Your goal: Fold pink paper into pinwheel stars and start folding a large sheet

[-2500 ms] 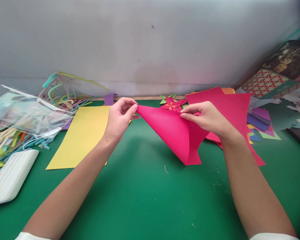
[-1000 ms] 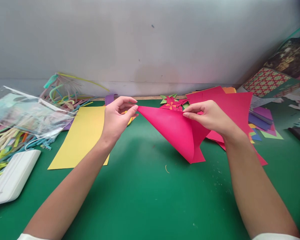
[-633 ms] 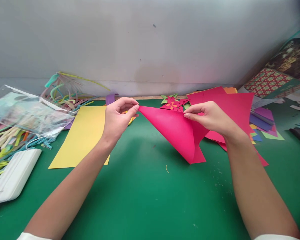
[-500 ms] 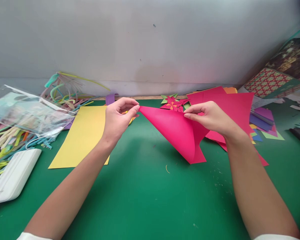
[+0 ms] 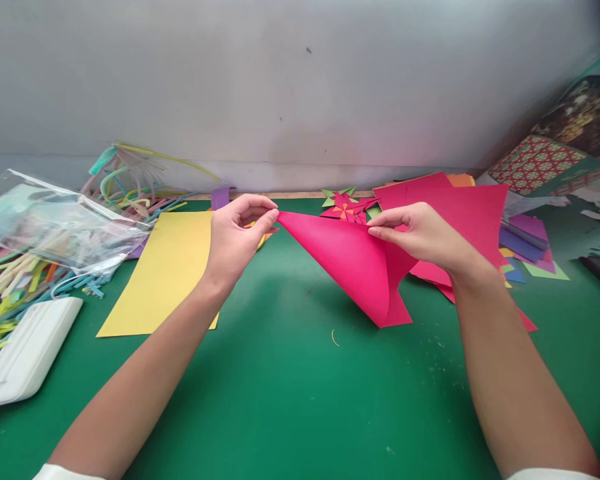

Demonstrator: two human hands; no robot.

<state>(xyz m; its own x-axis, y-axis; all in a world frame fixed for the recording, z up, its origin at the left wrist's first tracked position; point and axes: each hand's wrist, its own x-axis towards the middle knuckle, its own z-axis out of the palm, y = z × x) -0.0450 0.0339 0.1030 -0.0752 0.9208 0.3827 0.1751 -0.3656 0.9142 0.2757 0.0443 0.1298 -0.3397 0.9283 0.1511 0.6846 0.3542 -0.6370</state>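
Note:
A sheet of red paper [image 5: 350, 260] is stretched between my hands, its near part bent over into a loose curl. My left hand [image 5: 240, 237] pinches the sheet's pointed left corner between thumb and fingers. Along the upper edge, my right hand [image 5: 415, 233] grips it the same way, covering part of the paper behind the fingers. A sheet of yellow paper [image 5: 160, 273] lies on the table under and beyond my left wrist. Behind the held sheet sits a red and green paper star [image 5: 347, 210], partly covered.
The green table [image 5: 300, 407] meets a grey wall. On the left are pipe cleaners [image 5: 15, 293], a clear plastic bag [image 5: 55, 220] and a white flat device [image 5: 30, 353]. More red sheets [image 5: 460, 213], coloured paper pieces [image 5: 530, 243] and a patterned box [image 5: 540, 167] are on the right.

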